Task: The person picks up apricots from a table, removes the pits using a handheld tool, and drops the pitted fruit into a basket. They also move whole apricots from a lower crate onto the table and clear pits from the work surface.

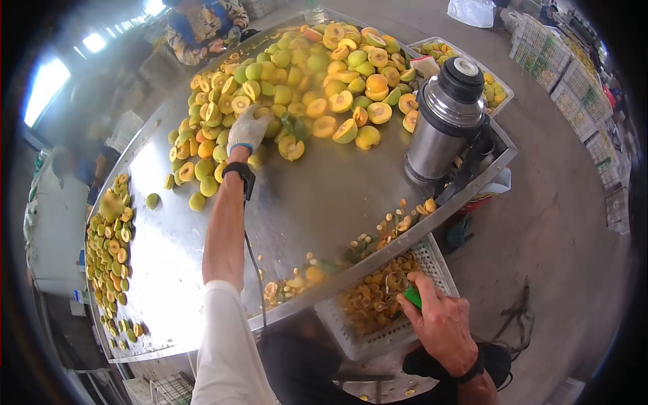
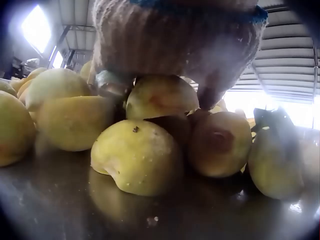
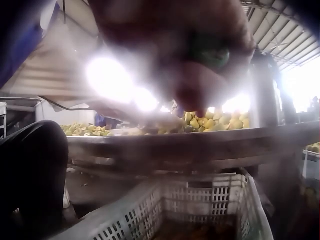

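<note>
A heap of yellow-green fruit (image 1: 304,74), whole and halved, covers the far part of a steel table (image 1: 304,202). My gloved left hand (image 1: 247,131) reaches into the near edge of the heap. In the left wrist view its glove (image 2: 175,40) curls down over one yellow fruit (image 2: 160,97) that lies on top of others. My bare right hand (image 1: 439,317) grips a green-handled tool (image 1: 412,295) with a metal loop, held over a white crate (image 1: 435,260) of pits below the table's near edge. The green handle (image 3: 212,55) shows blurred in the right wrist view.
A steel thermos flask (image 1: 449,111) stands at the table's right corner. Pits and scraps (image 1: 378,236) lie along the near edge. More fruit (image 1: 111,250) lines the left side. A seated person (image 1: 202,23) works at the far end. Stacked crates (image 1: 567,74) stand right.
</note>
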Motion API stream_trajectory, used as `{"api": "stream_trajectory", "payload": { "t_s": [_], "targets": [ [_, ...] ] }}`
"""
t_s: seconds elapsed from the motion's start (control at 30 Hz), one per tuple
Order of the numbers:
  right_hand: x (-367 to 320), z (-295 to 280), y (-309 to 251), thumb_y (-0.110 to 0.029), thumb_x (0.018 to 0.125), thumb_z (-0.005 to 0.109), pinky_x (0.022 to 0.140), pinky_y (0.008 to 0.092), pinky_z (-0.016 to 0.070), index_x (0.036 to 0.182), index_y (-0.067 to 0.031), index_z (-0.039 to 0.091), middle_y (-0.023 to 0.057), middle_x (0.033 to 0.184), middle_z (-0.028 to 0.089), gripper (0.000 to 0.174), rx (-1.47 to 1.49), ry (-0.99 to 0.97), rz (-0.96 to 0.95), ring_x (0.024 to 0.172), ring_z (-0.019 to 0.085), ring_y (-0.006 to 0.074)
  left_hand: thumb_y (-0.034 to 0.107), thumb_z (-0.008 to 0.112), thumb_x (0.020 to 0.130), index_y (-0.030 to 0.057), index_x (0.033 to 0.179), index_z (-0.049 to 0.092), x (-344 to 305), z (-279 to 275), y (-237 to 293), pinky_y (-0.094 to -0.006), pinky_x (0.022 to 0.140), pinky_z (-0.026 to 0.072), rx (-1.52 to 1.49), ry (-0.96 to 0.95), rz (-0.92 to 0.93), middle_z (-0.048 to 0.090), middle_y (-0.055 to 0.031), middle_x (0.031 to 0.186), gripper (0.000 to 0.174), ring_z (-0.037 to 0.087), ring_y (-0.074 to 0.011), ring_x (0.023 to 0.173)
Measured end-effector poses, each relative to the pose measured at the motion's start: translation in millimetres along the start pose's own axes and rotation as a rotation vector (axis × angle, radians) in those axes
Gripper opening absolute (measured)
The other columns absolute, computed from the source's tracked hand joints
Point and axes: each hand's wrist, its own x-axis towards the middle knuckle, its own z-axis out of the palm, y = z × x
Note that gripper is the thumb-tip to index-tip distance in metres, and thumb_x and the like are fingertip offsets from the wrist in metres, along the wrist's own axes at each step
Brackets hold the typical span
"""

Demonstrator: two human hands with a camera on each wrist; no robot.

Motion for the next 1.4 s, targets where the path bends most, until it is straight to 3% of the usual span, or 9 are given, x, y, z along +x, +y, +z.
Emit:
{"api": "stream_trajectory", "payload": {
  "t_s": [0.23,0.3,0.5,0.63,0.67,0.93,1.13,1.23,1.4],
  "targets": [
    [-11.7,-8.8,-2.9,-0.025,0.099,0.076,0.052,0.0419,0.0547,0.120,-0.0047,0.060,0.0136,0.078,0.073,0.033,0.016,0.058,-0.051,0.063,0.072,0.0334,0.035,0.074,0.094,0.0189,0.138,0.067,-107.0,-5.7,50.1,-0.0454,0.100,0.0545,-0.121,-0.089,0.094,0.073,-0.0174,0.127,0.048,0.070,-0.0373,0.117],
    [-18.4,-10.0,-5.4,-0.025,0.100,0.075,0.053,0.0421,0.0548,0.117,-0.0049,0.059,0.0138,0.077,0.072,0.030,0.034,0.079,-0.065,0.064,0.072,0.0335,0.034,0.078,0.094,0.0170,0.139,0.066,-138.9,4.9,43.2,-0.0392,0.094,0.0580,-0.081,0.029,0.286,0.077,-0.0152,0.117,0.050,0.075,-0.0283,0.105],
    [-38.5,-18.7,-16.9,-0.027,0.104,0.070,0.055,0.0435,0.0540,0.102,-0.0055,0.054,0.0158,0.076,0.072,0.027,0.087,0.075,-0.079,0.068,0.072,0.0343,0.023,0.077,0.097,0.0131,0.139,0.067,-228.7,-38.6,75.3,-0.0324,0.095,0.0579,-0.368,-0.295,0.134,0.076,-0.0067,0.121,0.044,0.072,-0.0161,0.106],
    [-49.5,-24.5,-31.4,-0.028,0.106,0.067,0.057,0.0461,0.0530,0.098,-0.0044,0.053,0.0186,0.076,0.071,0.029,0.147,0.062,-0.103,0.069,0.071,0.0372,0.029,0.067,0.105,0.0054,0.140,0.063,-271.7,-90.8,110.6,-0.0303,0.078,0.0593,-0.889,-0.404,-0.024,0.073,-0.0090,0.116,0.043,0.070,-0.0158,0.094],
    [-52.3,-26.3,-34.8,-0.028,0.106,0.067,0.057,0.0470,0.0530,0.098,-0.0038,0.053,0.0194,0.076,0.071,0.029,0.167,0.051,-0.110,0.069,0.071,0.0383,0.037,0.054,0.111,0.0004,0.142,0.058,-285.0,-101.3,115.6,-0.0298,0.072,0.0579,-0.992,-0.442,0.013,0.074,-0.0134,0.116,0.049,0.070,-0.0170,0.092],
    [-72.6,-15.4,-50.3,-0.024,0.105,0.067,0.057,0.0517,0.0499,0.096,-0.0029,0.051,0.0205,0.071,0.067,0.028,0.288,0.234,-0.252,0.067,0.068,0.0434,0.046,0.035,0.116,0.0007,0.141,0.059,-395.2,-140.5,192.4,-0.0283,0.069,0.0530,-1.483,-0.510,-0.246,0.075,-0.0144,0.116,0.057,0.070,-0.0194,0.090],
    [-74.4,-18.5,-46.6,-0.024,0.105,0.068,0.060,0.0524,0.0512,0.097,-0.0022,0.053,0.0213,0.076,0.069,0.028,0.261,0.222,-0.221,0.071,0.069,0.0447,0.045,0.049,0.113,0.0038,0.147,0.056,-422.5,-134.4,201.8,-0.0283,0.079,0.0548,-1.464,-0.605,-0.126,0.071,-0.0088,0.118,0.054,0.068,-0.0162,0.104],
    [-72.2,-18.9,-43.2,-0.023,0.104,0.069,0.061,0.0517,0.0532,0.098,-0.0018,0.054,0.0215,0.079,0.071,0.027,0.264,0.225,-0.205,0.073,0.070,0.0445,0.044,0.050,0.112,0.0019,0.145,0.059,-421.8,-121.4,209.5,-0.0273,0.073,0.0548,-1.594,-0.511,-0.222,0.071,-0.0077,0.114,0.054,0.068,-0.0138,0.096],
    [-60.7,-21.6,-39.4,-0.021,0.102,0.072,0.060,0.0480,0.0555,0.096,-0.0033,0.055,0.0203,0.079,0.071,0.025,0.183,0.268,-0.197,0.073,0.072,0.0418,0.039,0.051,0.111,0.0032,0.133,0.069,-418.9,-177.4,161.6,-0.0277,0.068,0.0543,-1.017,-0.363,-0.076,0.072,-0.0069,0.101,0.046,0.066,-0.0133,0.080]
  ]
}}
